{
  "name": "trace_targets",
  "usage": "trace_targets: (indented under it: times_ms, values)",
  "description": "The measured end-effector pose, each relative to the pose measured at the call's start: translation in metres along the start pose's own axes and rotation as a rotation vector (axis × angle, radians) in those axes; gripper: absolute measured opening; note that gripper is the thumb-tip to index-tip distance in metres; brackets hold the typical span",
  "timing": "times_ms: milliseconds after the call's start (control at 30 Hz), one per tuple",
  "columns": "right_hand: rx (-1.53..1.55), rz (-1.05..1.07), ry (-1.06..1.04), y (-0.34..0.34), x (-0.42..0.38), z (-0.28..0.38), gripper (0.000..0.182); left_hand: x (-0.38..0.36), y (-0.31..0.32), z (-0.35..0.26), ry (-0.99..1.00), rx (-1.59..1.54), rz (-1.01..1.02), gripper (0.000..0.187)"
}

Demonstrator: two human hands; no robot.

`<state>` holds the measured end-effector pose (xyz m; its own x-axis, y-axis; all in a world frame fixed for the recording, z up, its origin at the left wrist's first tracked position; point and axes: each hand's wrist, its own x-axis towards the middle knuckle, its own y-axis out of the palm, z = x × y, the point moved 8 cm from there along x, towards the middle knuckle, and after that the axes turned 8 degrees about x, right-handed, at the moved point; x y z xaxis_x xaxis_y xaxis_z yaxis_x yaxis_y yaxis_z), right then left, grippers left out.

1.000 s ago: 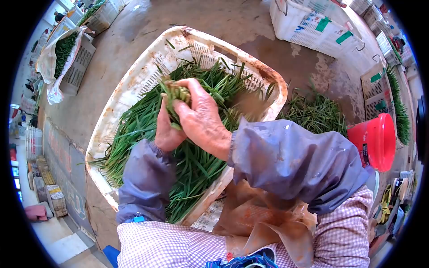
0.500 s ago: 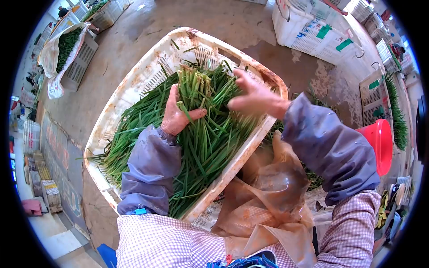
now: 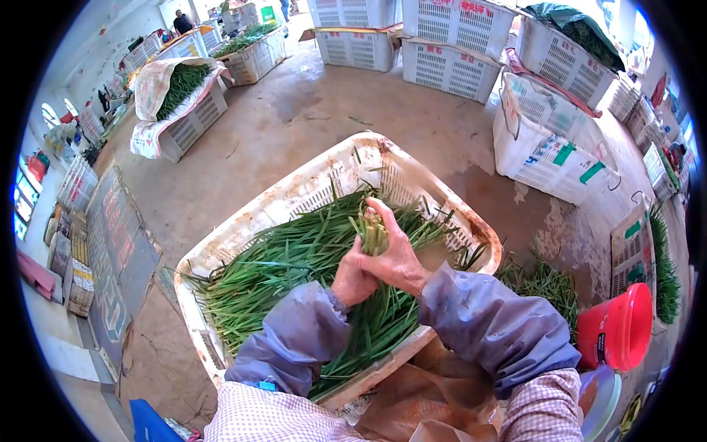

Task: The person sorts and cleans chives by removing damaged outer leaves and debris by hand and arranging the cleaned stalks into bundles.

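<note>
A white, rust-stained plastic crate (image 3: pixel 379 368) stands in front of me, filled with long green leaves (image 3: pixel 272 272) that look like garlic chives. Over its middle, my two hands meet around a chive bunch (image 3: pixel 373 234), its pale cut ends pointing up and away from me. My left hand (image 3: pixel 352 278) is closed round the lower part of the bunch. My right hand (image 3: pixel 401 258) wraps it from the right, thumb and fingers closed near the stalk ends. The bunch's lower leaves are partly hidden by my hands.
To the right are a red bucket (image 3: pixel 604 328) and loose greens (image 3: pixel 545 291) on the floor. White crates (image 3: pixel 449 70) are stacked at the back. A sack-lined crate of greens (image 3: pixel 184 92) stands at the back left. A brown plastic sheet (image 3: pixel 434 387) covers my lap.
My right hand, earlier apart and open to the right, has closed on the bunch beside my left hand. The view has tilted up, showing more of the back.
</note>
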<state>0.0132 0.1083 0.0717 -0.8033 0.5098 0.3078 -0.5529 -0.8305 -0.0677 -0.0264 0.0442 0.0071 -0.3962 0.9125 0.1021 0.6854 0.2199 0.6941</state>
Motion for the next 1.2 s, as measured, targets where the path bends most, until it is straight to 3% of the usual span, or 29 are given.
trace_targets:
  times_ms: [67, 167, 200, 300, 333, 367, 433, 500, 567, 667, 733, 800, 900, 967, 1067, 1133, 1200]
  values:
    - [0.251, 0.031, 0.187, 0.003, 0.004, -0.006, 0.074, -0.006, 0.008, -0.014, 0.102, 1.092, -0.051, 0.066]
    - [0.179, -0.006, 0.157, -0.002, 0.003, -0.014, 0.052, -0.008, -0.004, 0.002, -0.208, 1.216, 0.0, 0.058]
    - [0.129, -0.056, 0.092, -0.007, 0.0, -0.013, 0.044, -0.011, -0.001, 0.0, -0.163, 1.239, -0.044, 0.064]
    - [0.256, -0.173, 0.17, -0.019, -0.001, -0.037, 0.039, -0.019, 0.005, -0.005, -0.187, 1.149, -0.062, 0.068]
    - [0.337, -0.203, 0.198, -0.025, 0.001, -0.039, 0.035, -0.027, 0.02, -0.029, 0.069, 1.707, -0.134, 0.073]
    - [0.387, -0.264, 0.205, -0.033, 0.001, -0.045, 0.033, -0.042, 0.032, -0.039, 0.104, 1.958, -0.176, 0.068]
    - [0.388, -0.342, 0.229, -0.05, 0.0, -0.064, 0.033, -0.065, 0.089, -0.077, 0.443, 2.01, -0.212, 0.055]
    - [0.318, -0.422, 0.236, -0.059, -0.003, -0.081, 0.038, -0.079, 0.106, -0.039, 0.345, 1.924, 0.207, 0.041]
    - [0.266, -0.428, 0.234, -0.056, 0.0, -0.075, 0.039, -0.081, 0.102, 0.023, 0.003, 1.897, 0.422, 0.025]
    - [0.252, -0.382, 0.139, -0.043, 0.008, -0.042, 0.032, -0.049, 0.062, 0.086, -0.141, 1.569, 0.289, 0.044]
    - [0.237, -0.362, 0.159, -0.037, 0.004, -0.023, 0.03, -0.024, 0.036, 0.125, -0.091, 1.398, 0.135, 0.049]
    - [0.222, -0.347, 0.213, -0.033, 0.002, -0.005, 0.028, -0.014, 0.023, 0.138, -0.185, 1.51, 0.038, 0.051]
    - [0.116, -0.375, 0.026, -0.029, 0.001, 0.015, 0.026, -0.016, 0.01, 0.148, -0.278, 1.646, -0.027, 0.054]
    - [0.21, -0.332, 0.04, -0.025, 0.0, 0.015, 0.025, -0.019, 0.003, 0.149, -0.318, 1.71, -0.047, 0.056]
    - [0.216, -0.31, -0.039, -0.031, 0.006, 0.071, 0.023, -0.023, -0.007, 0.147, -0.355, 1.775, -0.077, 0.058]
    - [0.262, -0.284, -0.244, -0.048, 0.017, 0.104, 0.022, -0.029, -0.013, 0.141, -0.375, 1.817, -0.089, 0.06]
    - [0.335, -0.33, -0.259, -0.07, 0.021, 0.144, 0.013, -0.038, -0.016, 0.137, -0.395, 1.848, -0.075, 0.062]
